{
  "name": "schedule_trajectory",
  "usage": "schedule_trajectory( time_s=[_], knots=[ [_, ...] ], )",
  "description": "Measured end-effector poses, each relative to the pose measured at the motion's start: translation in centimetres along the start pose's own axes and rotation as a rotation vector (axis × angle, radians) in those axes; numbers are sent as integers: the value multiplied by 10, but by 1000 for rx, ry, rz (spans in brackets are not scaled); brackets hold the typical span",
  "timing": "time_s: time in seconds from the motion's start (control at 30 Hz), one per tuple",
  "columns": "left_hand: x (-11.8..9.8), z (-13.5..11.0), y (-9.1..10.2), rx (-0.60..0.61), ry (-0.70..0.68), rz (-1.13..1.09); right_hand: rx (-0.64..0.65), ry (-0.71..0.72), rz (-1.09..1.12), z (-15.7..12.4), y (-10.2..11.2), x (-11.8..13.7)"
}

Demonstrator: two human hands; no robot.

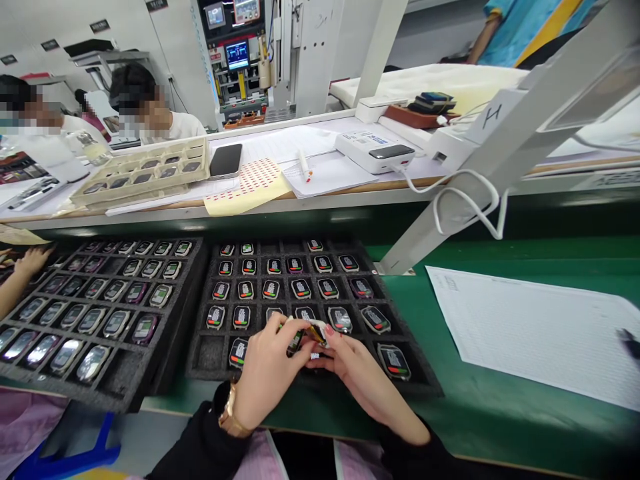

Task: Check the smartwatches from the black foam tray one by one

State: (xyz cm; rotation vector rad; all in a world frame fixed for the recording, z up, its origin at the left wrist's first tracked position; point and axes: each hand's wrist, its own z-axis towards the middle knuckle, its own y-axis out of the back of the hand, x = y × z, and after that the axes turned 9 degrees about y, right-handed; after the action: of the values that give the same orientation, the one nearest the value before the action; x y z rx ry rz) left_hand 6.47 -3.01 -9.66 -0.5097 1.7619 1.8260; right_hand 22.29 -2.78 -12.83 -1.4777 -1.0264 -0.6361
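Both my hands meet over the front of the right foam tray [207,351]. Between their fingertips is a small smartwatch [318,333] with a pale rim and a bit of amber showing; the fingers cover most of it. My left hand [267,363], with a gold watch on its wrist, pinches it from the left. From the other side, the fingers and thumb of my right hand [357,373] close round it. Rows of smartwatches with lit screens fill many of the tray's compartments, such as one smartwatch [393,361] to the right of my hands.
Another foam tray [123,377] of watches stands to the left, with a co-worker's hand [33,261] at its far side. A printed sheet [530,333] lies right on the green mat. The shelf behind bears a phone [226,161], a cream tray [145,180] and a white box [374,151]. A slanted post [425,227] rises at right.
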Motion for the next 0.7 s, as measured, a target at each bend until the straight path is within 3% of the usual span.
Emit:
schedule_trajectory(
  time_s=[0.33,0.7],
  knots=[
    [5,-9,-15,-135,-46,87,1,-9,111,2,-4,-2],
    [3,-12,-14,-45,-78,130,38,-18,155,1,-8,-2]
  ],
)
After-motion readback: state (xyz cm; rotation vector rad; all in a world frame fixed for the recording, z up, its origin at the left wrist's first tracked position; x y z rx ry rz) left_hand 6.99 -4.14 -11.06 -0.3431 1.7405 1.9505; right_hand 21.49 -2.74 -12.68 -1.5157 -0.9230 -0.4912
